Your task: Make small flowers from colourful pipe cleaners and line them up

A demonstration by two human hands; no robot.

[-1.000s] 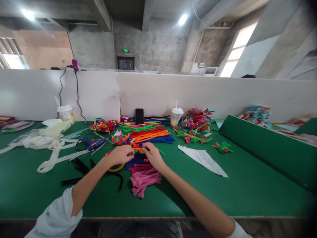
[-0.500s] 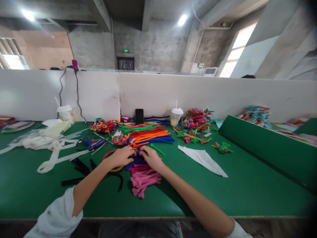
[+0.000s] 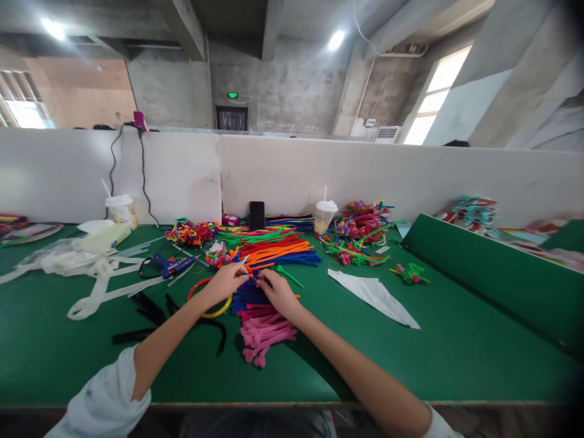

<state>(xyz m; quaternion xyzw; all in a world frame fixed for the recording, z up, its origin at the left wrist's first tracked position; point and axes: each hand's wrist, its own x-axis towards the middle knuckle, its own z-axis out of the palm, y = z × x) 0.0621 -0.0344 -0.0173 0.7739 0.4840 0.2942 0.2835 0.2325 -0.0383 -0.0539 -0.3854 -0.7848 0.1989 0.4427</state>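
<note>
Right hand (image 3: 279, 293) moved nearer left hand (image 3: 227, 282), both curled.

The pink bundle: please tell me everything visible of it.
The pink bundle is a loose heap of fuzzy-looking stems, darker at the far end, several with rounded tips toward the viewer. It lies on the green table, just nearer than the blue stems; whether they touch is unclear. Neither the left hand nor the right hand grips it.

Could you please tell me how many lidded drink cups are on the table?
2: one cup at the back left, by the white partition; another cup at the back, right of the black phone.
</note>
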